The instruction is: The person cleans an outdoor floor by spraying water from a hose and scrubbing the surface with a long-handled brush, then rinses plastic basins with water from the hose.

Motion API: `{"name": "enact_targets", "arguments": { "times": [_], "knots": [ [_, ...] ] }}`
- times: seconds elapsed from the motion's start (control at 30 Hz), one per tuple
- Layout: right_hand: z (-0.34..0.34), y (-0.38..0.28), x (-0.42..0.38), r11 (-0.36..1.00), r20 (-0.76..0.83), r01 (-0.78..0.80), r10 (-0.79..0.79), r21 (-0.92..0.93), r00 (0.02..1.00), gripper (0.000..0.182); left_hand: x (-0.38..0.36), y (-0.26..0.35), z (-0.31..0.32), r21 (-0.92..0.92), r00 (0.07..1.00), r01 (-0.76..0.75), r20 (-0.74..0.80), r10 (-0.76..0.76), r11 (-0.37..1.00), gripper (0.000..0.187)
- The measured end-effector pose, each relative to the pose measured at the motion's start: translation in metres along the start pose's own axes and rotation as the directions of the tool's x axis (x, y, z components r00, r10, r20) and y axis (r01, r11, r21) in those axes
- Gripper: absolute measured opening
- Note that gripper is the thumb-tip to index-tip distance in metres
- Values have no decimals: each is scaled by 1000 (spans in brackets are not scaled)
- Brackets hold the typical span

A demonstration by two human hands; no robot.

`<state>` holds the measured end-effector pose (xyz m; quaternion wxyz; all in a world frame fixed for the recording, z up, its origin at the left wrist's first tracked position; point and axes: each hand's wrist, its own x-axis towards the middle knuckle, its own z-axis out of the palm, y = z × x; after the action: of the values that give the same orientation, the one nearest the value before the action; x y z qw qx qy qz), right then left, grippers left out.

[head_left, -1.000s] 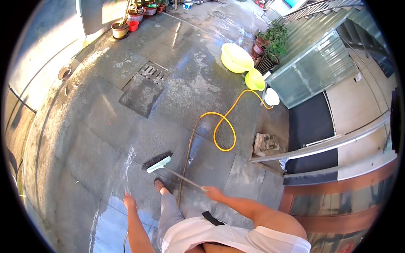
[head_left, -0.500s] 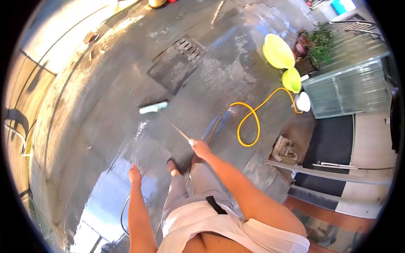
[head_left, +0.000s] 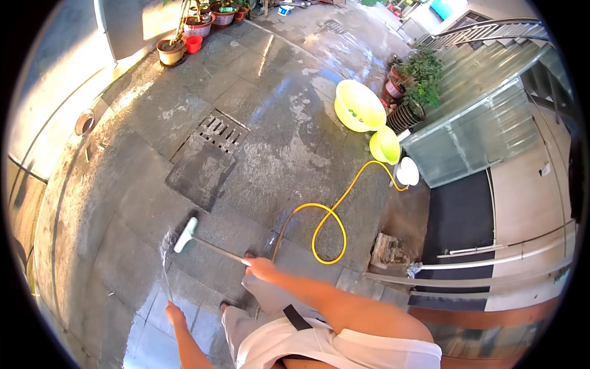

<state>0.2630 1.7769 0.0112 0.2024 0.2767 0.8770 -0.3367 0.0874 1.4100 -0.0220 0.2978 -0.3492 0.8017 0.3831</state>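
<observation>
Right fingers (head_left: 249, 263) grip broom (head_left: 185, 235), open paving (head_left: 138, 206) around its edges.

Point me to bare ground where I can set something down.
Bare paving lies between the drain grate and the yellow hose loop, and between the grate and the left wall. It's crowded beside the corrugated panel, where the large basin, smaller basin, white basin and leafy potted plant cluster.

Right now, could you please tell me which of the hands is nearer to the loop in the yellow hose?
The right. The right hand, on the broom handle, is just left of the loop; the left hand is farther left and lower in view.
</observation>
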Motion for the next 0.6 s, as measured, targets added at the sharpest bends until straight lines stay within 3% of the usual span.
{"name": "enact_targets", "arguments": {
  "times": [0.1, 0.2, 0.3, 0.37, 0.43, 0.47, 0.5, 0.53, 0.57, 0.6],
  "knots": [
    [-29, -34, 74, 995, 30, 80, -79, -60, 996, 33, -1, 34, 28, 26, 997, -71, 4, 71, 997, 57],
    [-67, -36, 88, 990, 3, 100, -100, -102, 995, 40, 10, 48, 55, 25, 992, -127, 17, 126, 992, 57],
    [-97, 7, 62, 994, -35, 64, -68, -93, 997, 42, 20, 72, 68, 26, 988, -156, -3, 156, 987, 55],
    [-92, 57, 50, 1000, -76, 21, -19, 16, 997, 42, 39, 77, 75, 83, 979, -183, -72, 189, 980, 55],
    [-113, 77, 31, 972, -36, -182, 189, 147, 981, 41, 73, 70, 82, -117, 979, -203, -45, 199, 972, 55],
    [-121, 78, 34, 981, -50, -188, 190, 53, 980, 39, 101, 48, 86, 380, 646, -656, -165, 746, 652, 53],
    [-129, 84, 50, 981, -63, -186, 183, -46, 981, 38, 97, 67, 80, -79, 983, -182, 18, 184, 980, 50],
    [-126, 90, 65, 983, -88, -169, 163, -69, 983, 38, 124, 57, 84, 53, 956, -292, 21, 292, 955, 55],
    [-123, 93, 85, 985, -121, -148, 137, -88, 983, 39, 93, 97, 77, -52, 987, -97, 124, 103, 994, 56],
    [-138, 76, 100, 982, -103, -170, 162, -84, 981, 38, 98, 114, 82, 47, 993, -91, 74, 87, 995, 55]
  ]
}}
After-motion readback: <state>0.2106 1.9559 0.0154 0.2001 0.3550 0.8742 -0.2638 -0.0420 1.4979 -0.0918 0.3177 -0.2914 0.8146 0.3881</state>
